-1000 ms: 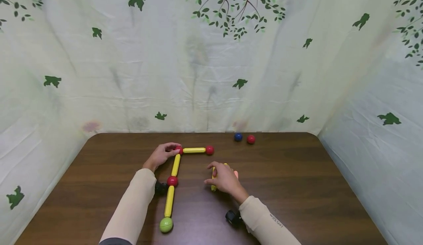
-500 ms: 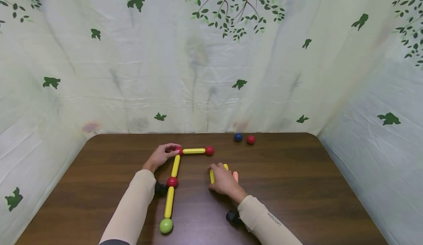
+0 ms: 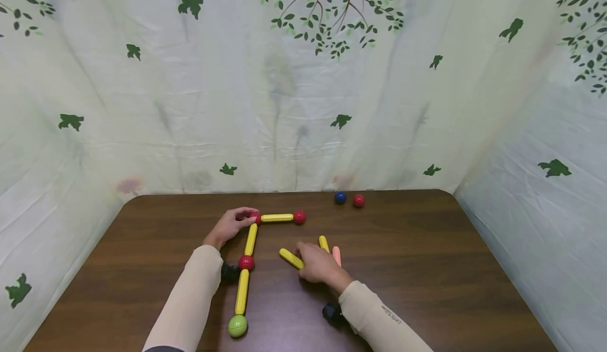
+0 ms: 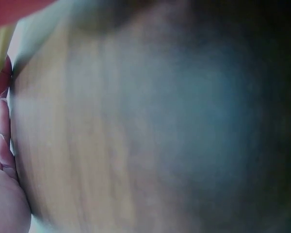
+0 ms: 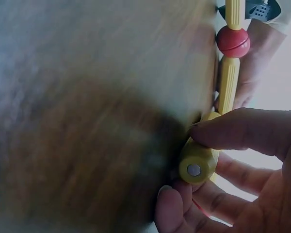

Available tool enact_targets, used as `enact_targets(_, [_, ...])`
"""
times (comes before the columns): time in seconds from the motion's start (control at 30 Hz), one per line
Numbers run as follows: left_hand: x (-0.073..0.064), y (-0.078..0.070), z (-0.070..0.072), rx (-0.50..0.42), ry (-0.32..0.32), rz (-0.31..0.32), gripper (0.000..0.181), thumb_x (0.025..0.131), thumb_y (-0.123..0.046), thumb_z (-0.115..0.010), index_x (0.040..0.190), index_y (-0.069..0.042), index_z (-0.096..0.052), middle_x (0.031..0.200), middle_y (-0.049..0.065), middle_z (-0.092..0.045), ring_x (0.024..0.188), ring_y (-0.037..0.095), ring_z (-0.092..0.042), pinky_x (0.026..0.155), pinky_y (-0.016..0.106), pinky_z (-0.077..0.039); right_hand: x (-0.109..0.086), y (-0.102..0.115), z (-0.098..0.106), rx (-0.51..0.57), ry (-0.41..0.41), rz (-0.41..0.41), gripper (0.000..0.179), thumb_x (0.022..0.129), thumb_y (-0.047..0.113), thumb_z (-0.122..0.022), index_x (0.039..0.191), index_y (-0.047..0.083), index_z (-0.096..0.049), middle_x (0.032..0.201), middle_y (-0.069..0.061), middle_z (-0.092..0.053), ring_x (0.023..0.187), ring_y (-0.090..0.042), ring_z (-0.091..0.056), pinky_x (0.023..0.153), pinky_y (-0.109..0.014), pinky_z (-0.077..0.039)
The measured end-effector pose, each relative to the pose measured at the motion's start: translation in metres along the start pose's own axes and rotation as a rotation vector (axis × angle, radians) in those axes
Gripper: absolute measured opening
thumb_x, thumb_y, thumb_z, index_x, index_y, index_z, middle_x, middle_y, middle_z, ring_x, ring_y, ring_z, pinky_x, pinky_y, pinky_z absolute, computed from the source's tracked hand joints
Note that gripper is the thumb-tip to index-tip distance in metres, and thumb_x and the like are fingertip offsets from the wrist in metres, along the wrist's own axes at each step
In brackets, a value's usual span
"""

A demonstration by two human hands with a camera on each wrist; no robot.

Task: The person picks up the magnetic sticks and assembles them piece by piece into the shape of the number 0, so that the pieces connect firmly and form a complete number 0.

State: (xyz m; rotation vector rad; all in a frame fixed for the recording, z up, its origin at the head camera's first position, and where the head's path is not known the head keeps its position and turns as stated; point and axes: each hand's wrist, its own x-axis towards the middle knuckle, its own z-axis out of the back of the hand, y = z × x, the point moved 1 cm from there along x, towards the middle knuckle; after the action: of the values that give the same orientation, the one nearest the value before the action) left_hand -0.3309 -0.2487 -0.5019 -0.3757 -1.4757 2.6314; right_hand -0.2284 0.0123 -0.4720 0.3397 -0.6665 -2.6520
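Note:
My right hand (image 3: 322, 266) pinches a yellow magnetic rod (image 3: 291, 258) between thumb and fingers, its far end pointing left. In the right wrist view, a silver disc shows on the near end of this rod (image 5: 196, 167). My left hand (image 3: 229, 226) holds the red ball (image 3: 256, 218) at the corner of a joined chain. From that corner a yellow rod (image 3: 277, 218) runs right to another red ball (image 3: 299, 217). Toward me, rods lead through a middle red ball (image 3: 246, 262) to a green ball (image 3: 237, 326). The left wrist view catches only part of the left hand (image 4: 9, 189).
Beyond the right hand lie a loose yellow rod (image 3: 324, 243) and a pink rod (image 3: 336, 256), both partly covered. Near the back edge of the brown table (image 3: 408, 267) sit a blue ball (image 3: 340, 197) and a red ball (image 3: 359, 201). A printed curtain hangs behind.
The right hand has closed its fingers on the yellow rod, which has turned from near upright in view to slanting out left. The left hand stays on the corner ball.

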Motion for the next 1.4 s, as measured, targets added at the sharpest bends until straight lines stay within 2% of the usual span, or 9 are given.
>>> enact_targets(0.13, [0.001,0.002,0.000,-0.003,-0.003,-0.001,0.039,0.095,-0.024,-0.062,0.128,-0.005,-0.060,0.120,0.015,-0.060,0.105,0.028,-0.051,0.097,0.045,-0.040,0.001,0.002,-0.001,-0.065,-0.005,-0.010,0.013,0.078,0.012,-0.072,0.085,0.013,-0.062,0.077,0.004,-0.053,0.071,-0.012,-0.049,0.062,-0.028,-0.042])
enact_targets(0.3, [0.002,0.002,0.001,-0.014,-0.002,-0.005,0.039,0.094,-0.024,-0.063,0.129,-0.006,-0.060,0.121,0.016,-0.060,0.106,0.028,-0.051,0.098,0.045,-0.040,-0.001,0.002,0.001,-0.066,-0.001,0.018,0.009,0.078,0.011,-0.073,0.082,0.013,-0.065,0.075,0.006,-0.055,0.069,-0.011,-0.050,0.062,-0.027,-0.043])
enact_targets(0.5, [0.000,0.001,0.001,-0.013,-0.001,-0.002,0.038,0.094,-0.023,-0.063,0.128,-0.005,-0.060,0.121,0.016,-0.060,0.106,0.029,-0.051,0.098,0.045,-0.040,-0.015,0.007,0.004,0.017,0.141,0.163,0.011,0.076,0.009,-0.077,0.083,0.014,-0.070,0.067,0.011,-0.052,0.063,-0.003,-0.046,0.060,-0.019,-0.040])
enact_targets(0.6, [0.000,0.000,0.001,-0.019,0.000,-0.006,0.038,0.095,-0.023,-0.063,0.128,-0.005,-0.060,0.120,0.016,-0.060,0.105,0.028,-0.051,0.097,0.045,-0.040,-0.025,0.016,0.002,0.023,0.203,0.226,0.012,0.074,0.010,-0.079,0.081,0.016,-0.071,0.064,0.013,-0.052,0.061,0.000,-0.045,0.059,-0.016,-0.039])
enact_targets(0.87, [-0.001,0.000,0.001,-0.029,0.000,-0.008,0.038,0.095,-0.022,-0.063,0.128,-0.005,-0.060,0.121,0.016,-0.060,0.105,0.028,-0.051,0.098,0.044,-0.040,-0.047,0.037,-0.007,-0.018,0.345,0.307,0.015,0.073,0.011,-0.081,0.080,0.020,-0.072,0.060,0.018,-0.052,0.057,0.005,-0.047,0.054,-0.013,-0.038])
enact_targets(1.1, [-0.001,0.000,0.001,-0.026,-0.004,-0.007,0.038,0.094,-0.022,-0.063,0.128,-0.005,-0.060,0.121,0.016,-0.060,0.106,0.028,-0.051,0.098,0.044,-0.039,-0.053,0.045,-0.013,-0.057,0.338,0.336,0.014,0.072,0.017,-0.082,0.079,0.022,-0.071,0.061,0.019,-0.050,0.060,0.005,-0.045,0.057,-0.013,-0.036])
enact_targets(1.4, [-0.001,0.000,0.001,-0.022,-0.004,-0.014,0.039,0.094,-0.024,-0.064,0.128,-0.005,-0.060,0.121,0.016,-0.060,0.106,0.028,-0.051,0.098,0.045,-0.039,-0.052,0.045,-0.018,-0.042,0.321,0.324,0.015,0.072,0.019,-0.082,0.080,0.022,-0.071,0.063,0.018,-0.050,0.061,0.004,-0.044,0.058,-0.013,-0.036])
